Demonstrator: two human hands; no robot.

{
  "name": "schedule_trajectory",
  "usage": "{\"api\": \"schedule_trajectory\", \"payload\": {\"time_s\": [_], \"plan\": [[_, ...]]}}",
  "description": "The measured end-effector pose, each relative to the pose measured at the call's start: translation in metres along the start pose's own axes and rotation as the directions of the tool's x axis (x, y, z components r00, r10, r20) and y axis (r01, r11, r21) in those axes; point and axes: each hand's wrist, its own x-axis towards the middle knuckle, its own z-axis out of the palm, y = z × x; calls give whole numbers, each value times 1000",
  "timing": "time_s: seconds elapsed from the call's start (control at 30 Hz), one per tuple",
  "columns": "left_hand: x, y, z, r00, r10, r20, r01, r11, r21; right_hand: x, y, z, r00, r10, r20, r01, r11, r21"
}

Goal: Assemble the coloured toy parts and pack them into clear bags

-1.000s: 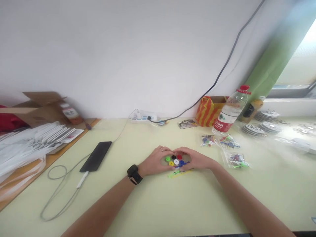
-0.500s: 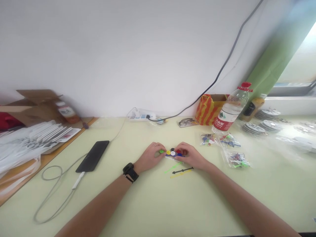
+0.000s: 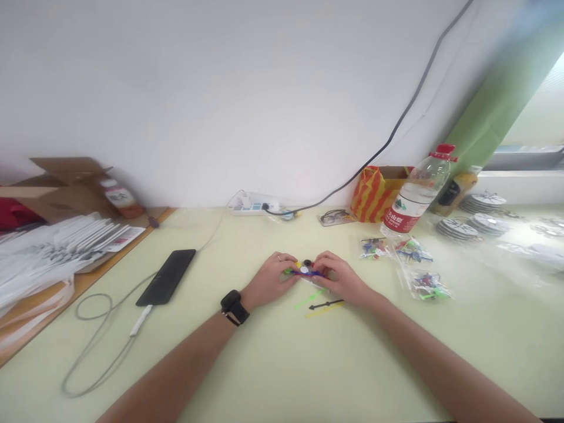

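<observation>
My left hand (image 3: 272,278) and my right hand (image 3: 341,278) are close together over the table, fingers closed in a pinch. Between their fingertips stretches a thin blue and red strip (image 3: 309,274), which looks like plastic spinner arrows laid together. Around it sit a white disc (image 3: 304,269), a black disc (image 3: 307,262), a partly covered yellow disc (image 3: 298,264) and a green piece (image 3: 288,271) at my left fingertips. Nearer to me lie a green arrow (image 3: 308,300), a black arrow (image 3: 326,305) and a yellow arrow (image 3: 321,311). My fingers hide part of the pieces.
Bags of coloured pieces (image 3: 428,285) and a large water bottle (image 3: 408,202) stand to the right, with stacked white discs (image 3: 458,229) beyond. On the left are a charging phone (image 3: 166,278), its looped cable (image 3: 94,335) and packed white sheets (image 3: 83,241). A power strip (image 3: 253,204) sits by the wall.
The blue and red strip now spans between both hands. My left fingers have moved slightly inward and cover more of the yellow disc. The loose arrows stay in place.
</observation>
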Motion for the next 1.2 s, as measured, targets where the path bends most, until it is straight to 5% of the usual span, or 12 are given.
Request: {"api": "schedule_trajectory", "payload": {"time_s": [0.83,1.2], "plan": [[0,2,-1,999,32,-21,-33,999,-10,0,1,4,997,-7,-82,11,998,54],[2,13,-3,996,84,21,-86,993,84,3,-12,-5,989,104,-109,-94,991,93]]}}
